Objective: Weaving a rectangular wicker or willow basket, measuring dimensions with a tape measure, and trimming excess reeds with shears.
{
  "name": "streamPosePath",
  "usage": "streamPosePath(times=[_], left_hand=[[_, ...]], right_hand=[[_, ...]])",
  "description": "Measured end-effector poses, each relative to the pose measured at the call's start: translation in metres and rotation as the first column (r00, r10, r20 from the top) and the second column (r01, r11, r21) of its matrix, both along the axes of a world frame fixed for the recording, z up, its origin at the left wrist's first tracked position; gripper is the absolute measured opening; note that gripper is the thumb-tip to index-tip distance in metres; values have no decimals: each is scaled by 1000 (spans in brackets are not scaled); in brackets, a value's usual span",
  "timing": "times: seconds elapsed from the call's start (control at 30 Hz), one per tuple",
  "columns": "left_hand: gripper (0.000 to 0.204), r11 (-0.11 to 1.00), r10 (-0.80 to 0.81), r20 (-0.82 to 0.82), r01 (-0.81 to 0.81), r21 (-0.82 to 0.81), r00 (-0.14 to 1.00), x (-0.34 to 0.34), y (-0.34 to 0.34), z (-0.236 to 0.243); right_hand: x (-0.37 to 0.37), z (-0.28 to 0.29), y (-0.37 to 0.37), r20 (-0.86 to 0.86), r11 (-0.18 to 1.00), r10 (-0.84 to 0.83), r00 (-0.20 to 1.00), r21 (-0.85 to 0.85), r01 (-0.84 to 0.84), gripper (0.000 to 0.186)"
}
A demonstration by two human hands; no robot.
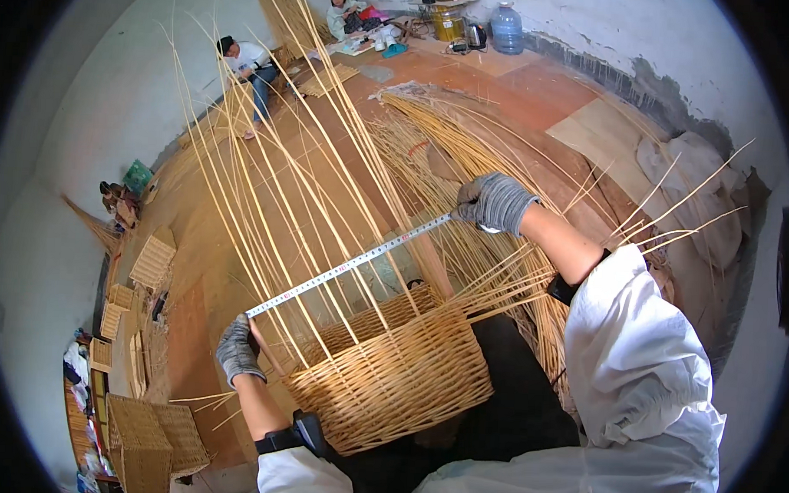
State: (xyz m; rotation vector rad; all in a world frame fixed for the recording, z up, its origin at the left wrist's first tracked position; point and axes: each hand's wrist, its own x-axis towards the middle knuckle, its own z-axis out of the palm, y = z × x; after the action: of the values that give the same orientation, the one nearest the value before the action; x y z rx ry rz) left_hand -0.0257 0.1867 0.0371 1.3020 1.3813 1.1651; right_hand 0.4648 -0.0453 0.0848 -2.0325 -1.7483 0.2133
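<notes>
A white tape measure (350, 265) is stretched slantwise across the tall upright rods of a half-woven wicker basket (398, 381). My left hand (238, 352), in a grey knit glove, is closed on the tape's lower left end, beside a thin wooden slat (267, 348). At the upper right end my right hand (498, 203), gloved alike, grips the tape; whether its case is inside the fist is hidden. The basket rests on my dark-covered lap, its long rods rising between my arms. A second wooden slat (430, 263) stands at its far end.
A heap of loose willow rods (468, 136) lies on the floor ahead right. Finished baskets (149, 442) stand along the left side. People sit working by the far wall, one in a white top (247, 59). A blue water jug (506, 29) stands at the back.
</notes>
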Motion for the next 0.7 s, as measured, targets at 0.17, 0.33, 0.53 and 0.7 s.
streamPosePath(times=[0.17,0.33,0.53,0.7], left_hand=[[19,991,117,12,-116,-60,993,21,-23,20],[19,974,153,251,-189,126,956,35,-58,45],[28,882,-428,33,409,234,903,115,-191,43],[61,651,-44,-807,630,423,588,229,-261,-6]], right_hand=[[-14,17,0,44,999,-42,998,-22,43,29],[-51,40,-55,-41,959,278,960,71,-274,24],[-42,-72,-210,-513,897,216,831,-232,-377,25],[-29,-201,-356,-468,818,-259,845,-572,-66,22]])
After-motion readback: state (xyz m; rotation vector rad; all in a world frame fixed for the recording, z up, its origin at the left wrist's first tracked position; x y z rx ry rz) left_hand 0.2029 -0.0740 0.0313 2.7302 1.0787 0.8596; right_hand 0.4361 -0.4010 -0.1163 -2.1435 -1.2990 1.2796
